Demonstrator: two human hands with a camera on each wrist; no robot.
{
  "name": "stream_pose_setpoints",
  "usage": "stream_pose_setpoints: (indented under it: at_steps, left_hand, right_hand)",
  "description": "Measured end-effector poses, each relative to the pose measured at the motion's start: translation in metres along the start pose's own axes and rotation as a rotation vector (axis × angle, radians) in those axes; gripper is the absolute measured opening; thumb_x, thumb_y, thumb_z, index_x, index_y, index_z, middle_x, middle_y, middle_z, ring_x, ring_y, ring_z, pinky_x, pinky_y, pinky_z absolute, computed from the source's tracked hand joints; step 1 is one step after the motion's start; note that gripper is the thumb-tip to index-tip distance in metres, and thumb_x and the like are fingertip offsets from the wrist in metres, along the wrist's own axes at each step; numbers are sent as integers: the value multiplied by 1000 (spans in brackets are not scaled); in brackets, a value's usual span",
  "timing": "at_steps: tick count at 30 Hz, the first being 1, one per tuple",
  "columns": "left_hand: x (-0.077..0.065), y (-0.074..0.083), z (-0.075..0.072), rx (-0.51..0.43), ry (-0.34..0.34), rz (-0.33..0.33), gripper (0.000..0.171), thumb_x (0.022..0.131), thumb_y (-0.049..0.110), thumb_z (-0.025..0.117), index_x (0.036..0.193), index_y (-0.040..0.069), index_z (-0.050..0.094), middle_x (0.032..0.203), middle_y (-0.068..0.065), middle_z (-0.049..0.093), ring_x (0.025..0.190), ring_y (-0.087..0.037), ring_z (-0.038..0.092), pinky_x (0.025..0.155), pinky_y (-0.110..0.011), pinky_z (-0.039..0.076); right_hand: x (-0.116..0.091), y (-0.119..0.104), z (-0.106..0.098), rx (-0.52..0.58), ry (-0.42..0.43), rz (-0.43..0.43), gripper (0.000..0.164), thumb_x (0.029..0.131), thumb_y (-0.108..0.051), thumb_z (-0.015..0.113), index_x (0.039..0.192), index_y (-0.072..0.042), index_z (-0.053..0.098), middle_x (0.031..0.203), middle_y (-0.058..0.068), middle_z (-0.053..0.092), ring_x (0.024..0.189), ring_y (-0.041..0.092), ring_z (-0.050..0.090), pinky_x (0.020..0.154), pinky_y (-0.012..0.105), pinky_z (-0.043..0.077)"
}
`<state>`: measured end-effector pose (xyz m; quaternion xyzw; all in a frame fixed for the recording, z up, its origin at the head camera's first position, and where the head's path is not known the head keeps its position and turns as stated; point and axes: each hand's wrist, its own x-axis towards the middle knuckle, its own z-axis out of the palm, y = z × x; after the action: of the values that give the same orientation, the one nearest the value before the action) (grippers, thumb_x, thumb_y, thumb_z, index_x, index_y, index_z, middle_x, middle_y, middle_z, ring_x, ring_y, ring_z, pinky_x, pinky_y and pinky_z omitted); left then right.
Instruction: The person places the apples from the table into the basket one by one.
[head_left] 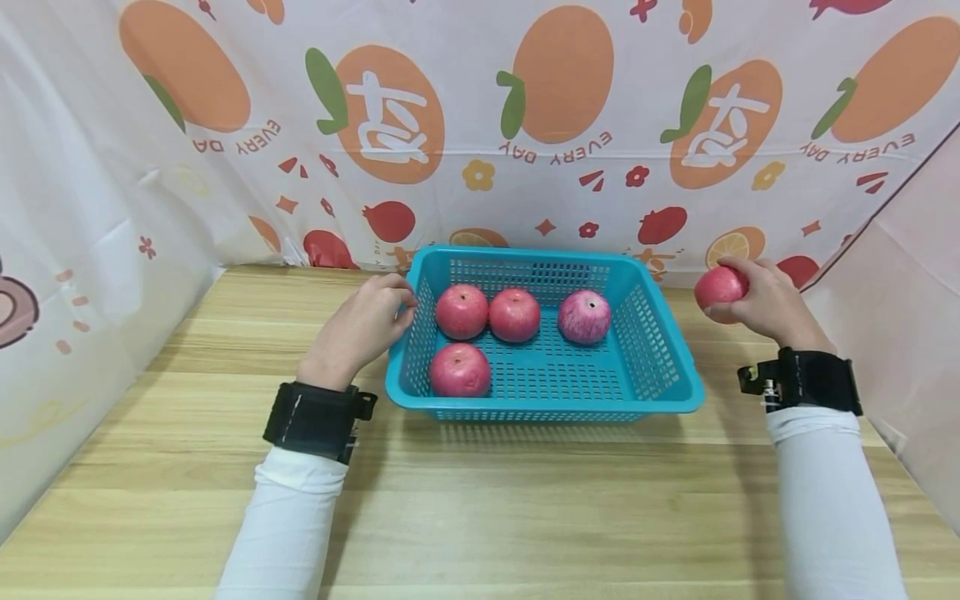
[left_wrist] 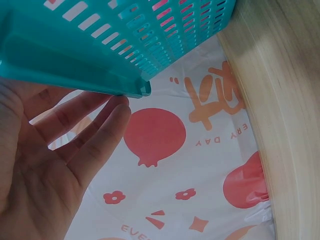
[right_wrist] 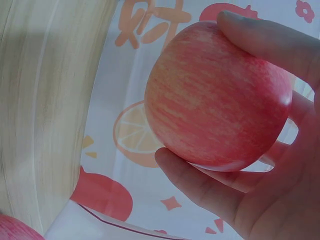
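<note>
My left hand [head_left: 365, 327] is at the left rim of a blue plastic basket [head_left: 555, 405], its fingers bent and its fingertips against the edge. In the left wrist view the basket's rim [left_wrist: 75, 75] hides the thumb and part of the fingers [left_wrist: 100, 145]. Right of the basket, raised off the table, my right hand [head_left: 776, 304] grips a red apple [head_left: 718, 293] between thumb and fingers. Inside the basket, two apples [head_left: 462, 312] [head_left: 514, 315] sit side by side, a third apple [head_left: 461, 371] sits in front, and a streaked purplish-red apple [head_left: 584, 317] lies further right.
The basket stands on a wood-grain table [head_left: 525, 508] near its back edge. A fruit-print curtain [head_left: 480, 200] hangs behind, and a pale wall [head_left: 907, 317] rises on the right. Part of another pinkish-red round fruit [right_wrist: 17, 229] shows at the right wrist view's corner.
</note>
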<state>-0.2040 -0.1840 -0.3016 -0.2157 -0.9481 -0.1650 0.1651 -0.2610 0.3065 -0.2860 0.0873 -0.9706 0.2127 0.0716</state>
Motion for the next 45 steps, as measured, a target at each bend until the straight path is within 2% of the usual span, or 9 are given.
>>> stream_pose_setpoints:
  at_steps: [23,35,45]
  left_hand:
    - [1,-1,0,-4,2,13,20,76,6,69,93,-4,66,97,-16,59,90,-28,51,77,-42,53]
    - [2,0,-1,-9,-10,0,21,76,6,69,94,-3,66,97,-16,59,90,-28,52,77,-42,53]
    - [1,0,0,-2,-6,3,21,76,6,70,94,-3,66,97,-16,60,90,-27,52,77,-41,53]
  right_hand:
    - [3,-9,0,21,-13,-99,78,69,-23,76,135,-10,37,123,27,36,106,46,30,70,67,45]
    - [4,-16,-1,21,-37,-125,80,66,-20,79,134,-8,39,124,27,35,107,46,29,71,67,45]
    - [6,-23,-2,33,-45,-143,81,66,-22,79,135,-10,38,125,26,36,104,45,34,72,66,46]
